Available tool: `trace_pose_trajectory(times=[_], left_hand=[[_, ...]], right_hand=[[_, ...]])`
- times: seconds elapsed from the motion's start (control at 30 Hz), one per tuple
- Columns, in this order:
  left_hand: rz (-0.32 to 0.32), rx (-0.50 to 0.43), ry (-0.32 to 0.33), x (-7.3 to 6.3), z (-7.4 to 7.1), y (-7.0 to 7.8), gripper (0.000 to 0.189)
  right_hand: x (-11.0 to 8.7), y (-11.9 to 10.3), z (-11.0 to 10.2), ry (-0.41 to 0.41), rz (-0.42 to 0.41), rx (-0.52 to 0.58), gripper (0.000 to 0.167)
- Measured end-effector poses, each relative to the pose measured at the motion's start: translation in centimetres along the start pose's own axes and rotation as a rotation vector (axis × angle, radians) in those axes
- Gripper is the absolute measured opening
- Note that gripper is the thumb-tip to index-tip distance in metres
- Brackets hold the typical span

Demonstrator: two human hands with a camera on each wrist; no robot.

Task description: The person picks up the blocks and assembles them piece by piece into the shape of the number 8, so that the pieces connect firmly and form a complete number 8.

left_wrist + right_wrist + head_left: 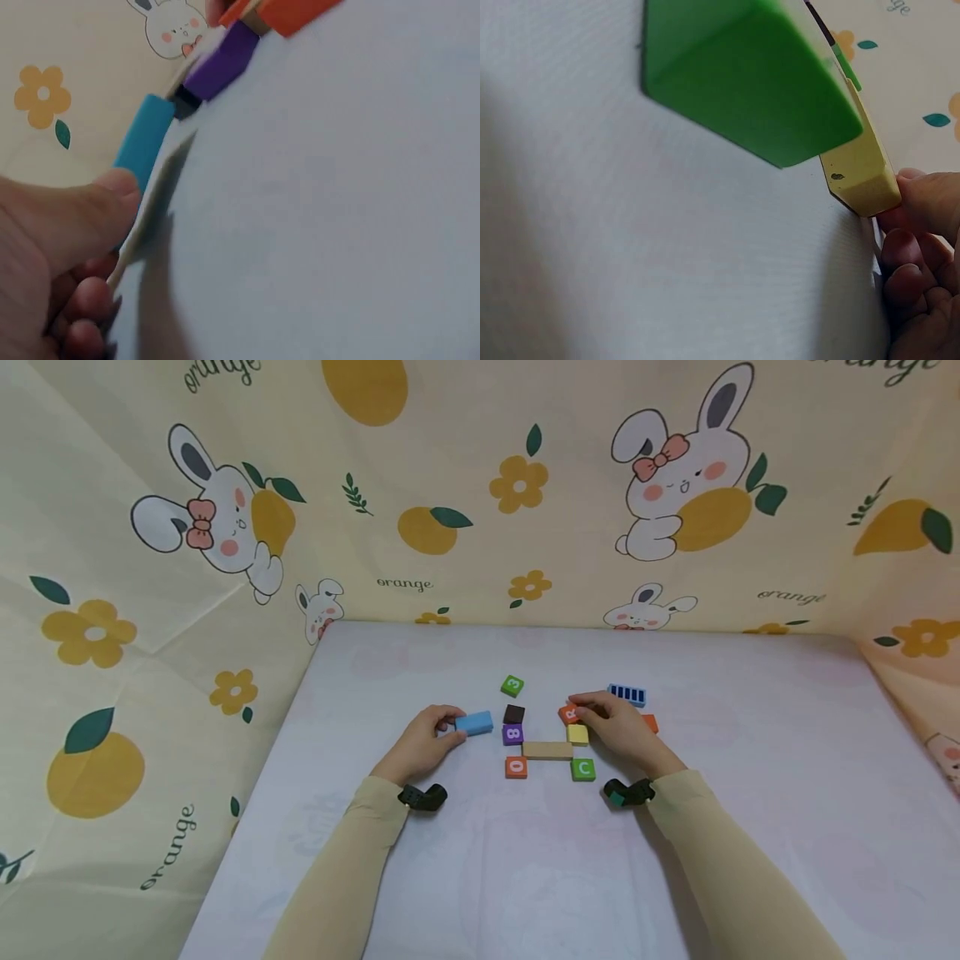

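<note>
While the left hand [422, 745] pinches a blue block [474, 723] left of the tan plank [547, 751], the right hand [622, 728] grips an orange R block [567, 715] behind the plank's right end.

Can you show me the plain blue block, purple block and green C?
Plain blue block [474, 722]: head view, its upper face.
Purple block [512, 733]: head view, its top face.
Green C block [582, 768]: head view, its top face.

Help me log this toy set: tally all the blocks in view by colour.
Orange blocks: 3
Green blocks: 2
Blue blocks: 2
Purple block: 1
Yellow block: 1
Tan block: 1
Dark block: 1
Total: 11
</note>
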State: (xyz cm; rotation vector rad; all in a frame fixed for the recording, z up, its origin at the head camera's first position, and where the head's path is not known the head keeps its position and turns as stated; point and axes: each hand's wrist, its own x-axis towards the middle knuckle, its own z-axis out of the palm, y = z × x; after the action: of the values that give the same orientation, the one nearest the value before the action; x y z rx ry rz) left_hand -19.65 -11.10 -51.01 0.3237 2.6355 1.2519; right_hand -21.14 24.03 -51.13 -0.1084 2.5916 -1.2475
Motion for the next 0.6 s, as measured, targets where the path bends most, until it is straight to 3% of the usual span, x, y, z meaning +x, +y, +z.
trace_pose_trajectory(times=[0.1,0.3,0.6], left_hand=[[0.005,-0.010,0.026,0.6,0.3,0.9,0.034],[0.032,-0.029,0.018,2.9,2.0,4.4,0.035],[0.109,0.116,-0.016,6.8,4.7,8.0,0.035]], right_hand=[[-0.1,-0.1,0.0,0.000,0.000,0.001,0.035],[-0.1,0.0,-0.3,0.005,0.006,0.001,0.034],[-0.1,0.0,-0.3,0.004,0.005,0.005,0.034]])
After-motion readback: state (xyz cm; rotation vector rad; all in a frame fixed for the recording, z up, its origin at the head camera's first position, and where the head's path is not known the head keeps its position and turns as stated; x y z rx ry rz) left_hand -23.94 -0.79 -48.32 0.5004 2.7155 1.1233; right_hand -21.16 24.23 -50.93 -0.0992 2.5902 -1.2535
